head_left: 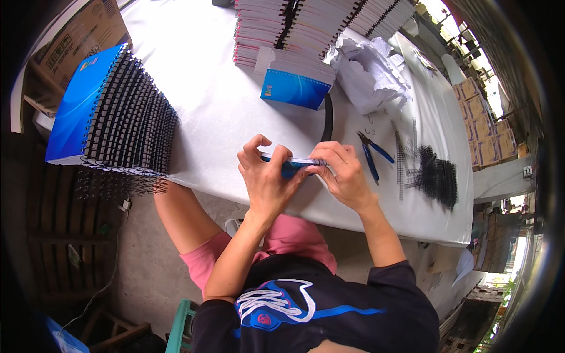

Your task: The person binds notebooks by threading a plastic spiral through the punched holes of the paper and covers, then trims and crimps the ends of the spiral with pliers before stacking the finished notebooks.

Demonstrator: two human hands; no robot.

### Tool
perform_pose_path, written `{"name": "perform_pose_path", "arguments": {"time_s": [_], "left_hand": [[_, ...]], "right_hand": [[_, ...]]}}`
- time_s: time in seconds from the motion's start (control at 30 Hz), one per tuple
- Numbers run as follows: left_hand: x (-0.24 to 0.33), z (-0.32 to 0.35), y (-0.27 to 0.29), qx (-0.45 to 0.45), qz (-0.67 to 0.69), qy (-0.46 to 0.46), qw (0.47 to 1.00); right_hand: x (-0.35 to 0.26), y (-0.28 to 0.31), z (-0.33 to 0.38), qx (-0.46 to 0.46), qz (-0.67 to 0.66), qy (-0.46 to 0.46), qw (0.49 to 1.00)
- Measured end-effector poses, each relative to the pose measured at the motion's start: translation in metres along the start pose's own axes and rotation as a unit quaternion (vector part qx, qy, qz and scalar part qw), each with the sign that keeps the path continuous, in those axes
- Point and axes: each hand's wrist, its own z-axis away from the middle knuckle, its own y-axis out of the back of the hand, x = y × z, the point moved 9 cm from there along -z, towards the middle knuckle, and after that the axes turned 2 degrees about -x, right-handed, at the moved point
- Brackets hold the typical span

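Near the table's front edge, both my hands grip a small notebook [292, 169] with a blue cover, held almost edge-on. My left hand [266, 177] has its fingers bent over the left part, thumb at the near side. At the right end, my right hand [341, 174] pinches the edge between thumb and fingers; its fingertips cover whatever binding is there. Just right of that hand lie blue-handled cutting pliers [369, 154]. Past them is a heap of black spiral binding coils [436, 177]. Farther back, a blue-covered notepad [297, 88] leans against tall stacks of pages.
At the left table edge stands a stack of spiral-bound blue notebooks [88, 103], coils overhanging. Behind it is a cardboard box [82, 44]. Page stacks [318, 26], crumpled white paper [371, 73] and a black strap [328, 117] occupy the far side. The white-covered table [212, 117] ends before my lap.
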Motion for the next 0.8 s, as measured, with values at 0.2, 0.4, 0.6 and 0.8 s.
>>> {"name": "perform_pose_path", "arguments": {"time_s": [0.2, 0.4, 0.6, 0.8], "left_hand": [[-0.005, 0.002, -0.001, -0.005, 0.008, 0.007, 1.0], [-0.005, 0.001, 0.0, 0.024, 0.03, 0.013, 0.999], [-0.006, 0.002, -0.001, 0.026, 0.025, -0.006, 0.999], [-0.015, -0.001, -0.003, -0.046, 0.083, -0.018, 0.995]], "right_hand": [[-0.009, -0.004, -0.004, -0.067, 0.112, 0.001, 0.991], [-0.02, 0.001, -0.009, -0.028, 0.104, -0.054, 0.993], [-0.008, -0.003, -0.003, 0.017, 0.089, -0.113, 0.99], [-0.013, 0.0, -0.003, -0.09, 0.08, -0.071, 0.99]]}}
